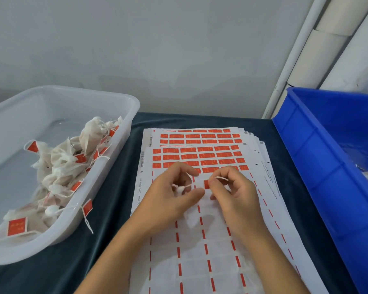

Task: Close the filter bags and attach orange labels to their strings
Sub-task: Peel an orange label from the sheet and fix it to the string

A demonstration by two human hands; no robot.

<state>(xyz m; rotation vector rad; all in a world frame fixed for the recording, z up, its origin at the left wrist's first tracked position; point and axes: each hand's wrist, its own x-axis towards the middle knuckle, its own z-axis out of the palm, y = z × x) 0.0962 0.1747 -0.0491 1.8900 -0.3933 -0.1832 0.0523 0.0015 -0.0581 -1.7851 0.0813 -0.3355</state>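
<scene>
I see my left hand (pixel 174 194) curled around a gathered filter bag (pixel 180 188), its string (pixel 221 178) running right to my right hand (pixel 232 192), which pinches an orange label (pixel 206 184) against it. Both hands hover over the label sheets (pixel 200 158) in the middle of the desk (pixel 115 187). Finished bags (pixel 66 164) lie in the clear bin (pixel 123 132) on the left; a blue crate (pixel 319 166) stands right.

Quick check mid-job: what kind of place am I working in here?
Probably a small hand-packing workstation, not a kitchen: stacked label sheets on a cloth-covered table, a clear bin of finished labelled filter bags, and a blue crate alongside.
</scene>
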